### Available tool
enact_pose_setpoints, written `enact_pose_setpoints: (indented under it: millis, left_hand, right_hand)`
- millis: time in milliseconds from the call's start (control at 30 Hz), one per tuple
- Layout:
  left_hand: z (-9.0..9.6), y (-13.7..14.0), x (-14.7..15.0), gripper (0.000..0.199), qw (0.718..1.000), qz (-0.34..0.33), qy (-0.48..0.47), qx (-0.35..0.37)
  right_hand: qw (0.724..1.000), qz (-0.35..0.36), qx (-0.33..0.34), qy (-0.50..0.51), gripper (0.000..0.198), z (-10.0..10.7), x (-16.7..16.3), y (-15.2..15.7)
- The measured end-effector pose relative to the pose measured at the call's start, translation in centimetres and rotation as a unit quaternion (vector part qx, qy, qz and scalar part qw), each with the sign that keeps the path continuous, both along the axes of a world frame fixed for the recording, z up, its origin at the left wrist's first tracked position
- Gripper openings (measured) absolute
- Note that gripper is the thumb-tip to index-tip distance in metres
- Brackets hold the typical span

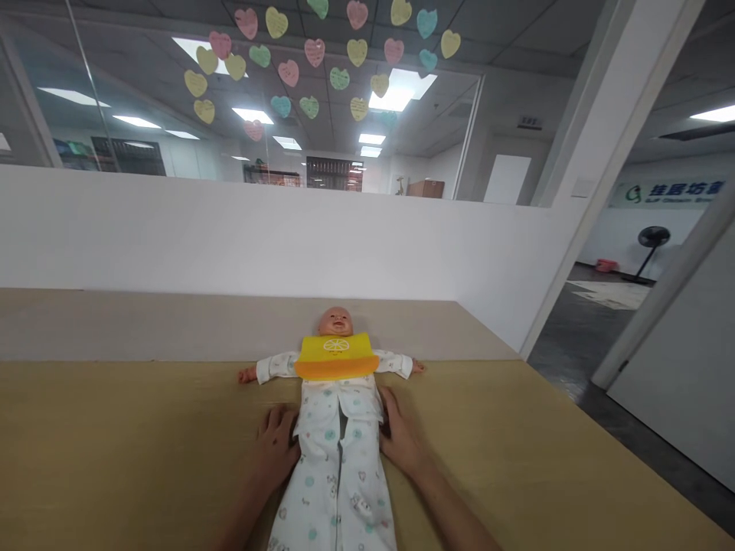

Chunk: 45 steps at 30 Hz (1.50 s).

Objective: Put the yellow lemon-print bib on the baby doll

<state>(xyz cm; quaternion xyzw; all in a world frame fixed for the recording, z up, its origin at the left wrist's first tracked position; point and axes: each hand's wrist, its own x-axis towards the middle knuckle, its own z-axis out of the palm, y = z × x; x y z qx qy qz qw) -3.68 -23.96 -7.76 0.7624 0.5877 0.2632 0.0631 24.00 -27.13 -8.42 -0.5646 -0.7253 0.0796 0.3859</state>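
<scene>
A baby doll (336, 322) lies on its back on the table, head at the far end and arms spread to both sides. White printed pyjamas (359, 474) cover its body and legs. Across its chest sits a yellow bib (334, 348) with an orange lower pocket and a fruit-slice print. My left hand (278, 448) rests on the tabletop against the doll's left-of-view side, fingers stretched out. On the other side, my right hand (400, 436) lies beside the pyjama top's edge, touching the cloth, fingers extended and partly hidden. Neither hand grips anything.
The wooden table (143, 451) meets a grey strip (172, 325) along a white wall (258, 237). Heart-shaped notes (315, 52) cover the window above. At right, a doorway shows a black standing fan (653, 237) and a red bin (606, 265).
</scene>
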Motion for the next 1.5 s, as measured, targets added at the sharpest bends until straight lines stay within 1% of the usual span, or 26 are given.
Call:
enact_pose_setpoints:
  millis: [100,167,233,367,533,600,700,867,1033,1200,1300,1400,1500]
  left_hand:
    - [1.0,-0.2,1.1,0.035,0.998,0.038,0.037,-0.033]
    - [1.5,-0.3,1.6,0.035,0.996,0.049,0.052,-0.055]
    - [1.7,-0.2,1.9,0.034,0.995,0.049,0.057,-0.062]
    - [1.3,0.2,1.6,0.026,0.996,0.043,0.054,-0.051]
    - [1.0,0.4,1.0,0.022,0.999,0.048,0.011,-0.009]
    - [1.2,0.3,0.9,0.021,0.999,0.053,0.004,0.001]
    - [1.5,0.1,0.9,0.019,0.998,0.054,0.003,0.007]
    - [1.8,-0.2,1.0,0.022,0.999,0.053,0.009,0.000]
    - [1.9,-0.4,1.2,0.022,0.996,0.076,0.044,-0.007]
    - [2.0,-0.4,1.3,0.022,0.995,0.089,0.054,-0.010]
    - [2.1,-0.4,1.2,0.020,0.995,0.093,0.033,-0.020]
    - [2.0,-0.2,1.1,0.017,0.995,0.099,0.001,-0.017]
    - [1.5,0.1,0.8,0.023,0.994,0.101,-0.043,-0.007]
  right_hand:
    - [0.999,-0.039,0.010,0.022,0.066,-0.2,-0.3,0.6]
    - [0.998,-0.036,0.017,0.041,0.065,-0.5,-0.6,0.9]
    - [0.998,-0.031,0.022,0.055,0.065,-0.6,-0.8,1.1]
    - [0.996,-0.051,0.028,0.063,0.061,-0.7,-0.9,1.1]
    - [0.995,-0.080,0.036,0.041,0.058,-0.6,-0.5,1.2]
    - [0.996,-0.088,0.026,0.024,0.059,-0.3,-0.4,1.1]
    - [0.995,-0.097,-0.006,-0.012,0.059,0.4,-0.6,0.8]
    - [0.991,-0.113,-0.038,-0.059,0.049,1.6,-0.9,0.5]
    - [0.984,-0.124,-0.049,-0.115,0.051,1.8,-0.7,0.6]
    - [0.980,-0.143,-0.066,-0.125,0.047,1.9,-0.8,0.6]
    - [0.979,-0.144,-0.083,-0.119,0.048,2.0,-0.8,0.6]
    - [0.981,-0.131,-0.085,-0.112,0.049,2.1,-0.7,0.7]
    - [0.982,-0.129,-0.079,-0.109,0.048,2.1,-0.5,0.7]
